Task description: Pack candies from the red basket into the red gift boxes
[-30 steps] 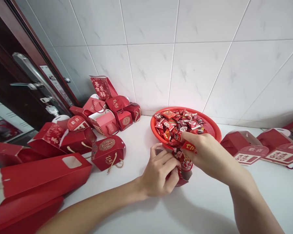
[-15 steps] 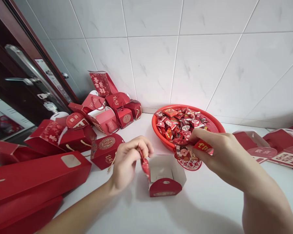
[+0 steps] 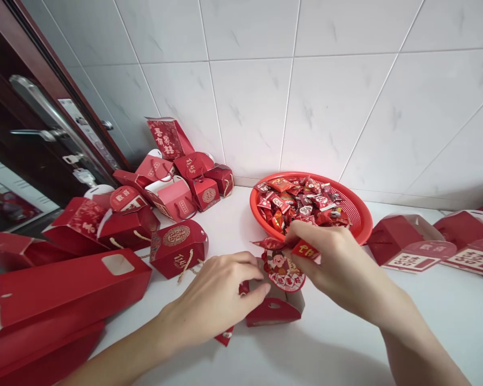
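Note:
My right hand (image 3: pixel 322 257) is closed on several red candy packets. One is a red packet with yellow lettering (image 3: pixel 305 250); a packet with a cartoon figure (image 3: pixel 284 271) hangs below it over an open red gift box (image 3: pixel 276 312). The box stands upright on the white table, its pale inside partly covered. My left hand (image 3: pixel 233 284) reaches palm down over the box's left side, thumb and fingers apart. Between them shows a bit of patterned red whose kind I cannot make out. Under that hand, a red candy wrapper's corner (image 3: pixel 224 336) sticks out beside the box.
A red plastic basket (image 3: pixel 360 214) of wrapped candies stands behind the box. Several red gift boxes (image 3: pixel 179 249) crowd the left, with a long red box (image 3: pixel 72 289) in front. Two boxes (image 3: pixel 410 241) stand at the right. A tiled wall (image 3: pixel 249 107) closes the back.
My right hand has moved left from the basket's edge with its packets, over the box. My left hand has turned palm down; the packet it pinched no longer shows between its fingertips.

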Tool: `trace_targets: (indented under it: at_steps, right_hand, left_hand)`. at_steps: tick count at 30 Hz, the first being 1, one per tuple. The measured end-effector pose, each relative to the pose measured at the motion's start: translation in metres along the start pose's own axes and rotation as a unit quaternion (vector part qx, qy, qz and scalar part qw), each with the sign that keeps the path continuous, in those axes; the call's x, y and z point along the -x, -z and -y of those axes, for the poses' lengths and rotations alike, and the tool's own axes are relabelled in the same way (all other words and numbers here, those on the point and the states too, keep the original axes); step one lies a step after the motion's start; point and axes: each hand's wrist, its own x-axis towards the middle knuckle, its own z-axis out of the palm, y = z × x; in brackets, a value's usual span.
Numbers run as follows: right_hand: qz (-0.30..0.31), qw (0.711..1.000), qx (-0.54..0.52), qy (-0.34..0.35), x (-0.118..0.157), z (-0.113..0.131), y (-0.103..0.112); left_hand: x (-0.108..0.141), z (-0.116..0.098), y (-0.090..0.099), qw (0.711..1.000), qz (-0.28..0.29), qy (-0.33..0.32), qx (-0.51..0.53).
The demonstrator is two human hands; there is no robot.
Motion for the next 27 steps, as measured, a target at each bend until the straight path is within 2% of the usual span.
trace_targets:
  at_steps: [3, 5, 8, 13, 18, 23, 27]
  right_hand:
    - [0.04, 0.999, 0.019, 0.012, 0.001, 0.0, -0.006]
    - [0.05, 0.998, 0.035, 0.012, 0.001, 0.0, -0.005]
    - [0.058, 0.997, 0.048, 0.002, 0.003, 0.0, -0.001]
    - [0.086, 0.994, 0.065, 0.004, 0.004, 0.006, -0.011]
    - [0.069, 0.988, 0.13, 0.038, 0.009, 0.014, -0.022]
    - [0.122, 0.966, 0.229, -0.009, 0.008, 0.02, -0.014]
    - [0.14, 0.967, 0.215, -0.001, 0.004, 0.022, -0.018]
  left_hand:
    - [0.003, 0.002, 0.004, 1.0, 0.001, 0.0, -0.031]
    - [0.005, 0.006, 0.005, 0.999, 0.022, 0.003, -0.044]
    - [0.008, 0.014, 0.002, 0.999, 0.034, 0.003, -0.018]
    - [0.01, 0.024, -0.008, 0.999, -0.003, -0.009, 0.051]
    - [0.014, 0.031, -0.015, 0.996, -0.034, 0.0, 0.081]
    - [0.028, 0.041, -0.023, 0.99, -0.122, -0.049, 0.056]
    - [0.035, 0.048, -0.033, 0.982, -0.154, -0.087, 0.067]
